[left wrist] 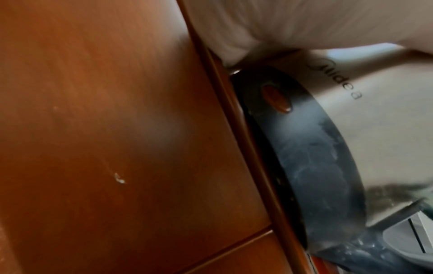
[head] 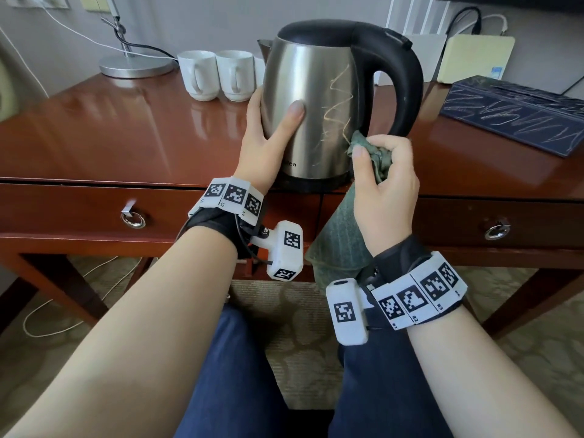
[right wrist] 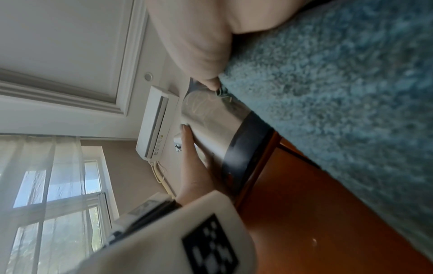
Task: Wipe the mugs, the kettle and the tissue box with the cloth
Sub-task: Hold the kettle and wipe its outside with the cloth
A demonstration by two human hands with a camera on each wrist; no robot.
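Left hand (head: pixel 268 134) wraps the left side of the brushed-steel electric kettle with black lid and handle (head: pixel 319 102), thumb laid flat across the front of the body, the other fingers round the far side and out of sight. Kettle stands upright on its black base at the front edge of the glossy reddish-brown wooden desk (head: pixel 126 137). Left wrist view shows the palm against the steel wall just above the black base ring (left wrist: pixel 302 148). Yellowish scribble marks (head: pixel 339 105) run down the kettle wall between the two hands.

Right hand (head: pixel 384 181) is fisted round a bunched grey-green terry cloth (head: pixel 344 235), thumb on top; the wad's tip touches the lower kettle wall by the handle foot, the rest of the cloth hangs down below the wrist, in front of the desk drawers.

Two white ceramic mugs (head: pixel 218 75) stand side by side beyond the left hand, just left of the kettle, handles facing the camera. Dark blue rectangular tissue box (head: pixel 515 113), covered in pale scribbles, lies beyond and to the right of the right hand. A silver lamp base (head: pixel 137 66) sits left of the mugs.
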